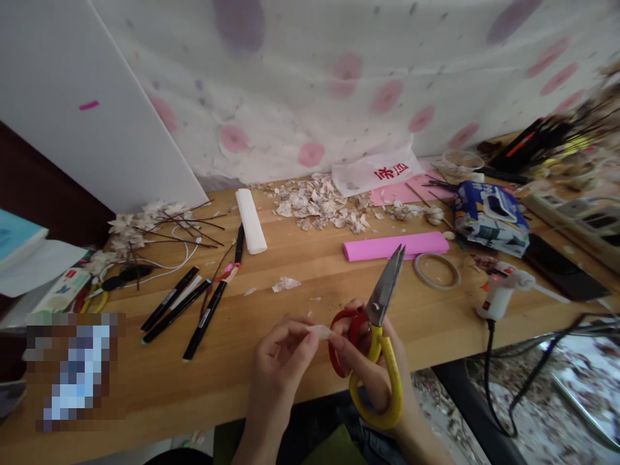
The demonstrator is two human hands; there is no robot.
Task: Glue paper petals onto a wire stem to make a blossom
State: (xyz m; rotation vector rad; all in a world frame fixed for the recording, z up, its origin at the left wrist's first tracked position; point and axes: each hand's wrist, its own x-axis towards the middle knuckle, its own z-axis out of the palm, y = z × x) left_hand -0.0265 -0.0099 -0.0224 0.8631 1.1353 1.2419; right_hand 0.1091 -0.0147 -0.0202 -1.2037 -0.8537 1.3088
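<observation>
Between my two hands, over the front of the wooden table, is a small pale petal-like piece [320, 332]. My left hand [283, 355] pinches its left end between thumb and fingers. The fingertips of my right hand [371, 368] touch its right end. Scissors [381, 297] with one red and one yellow handle hang in my right hand, blades closed and pointing up and away from me. Just beyond my hands lies a crumpled pale scrap [285, 284] on the tabletop.
A heap of pale flakes [320, 200] lies at the back. A pink paper roll [396, 246], a tape ring [436, 270] and a white glue gun [498, 290] are to the right. Black markers [206, 320] and a white roll [250, 221] lie left. The table's front edge is close.
</observation>
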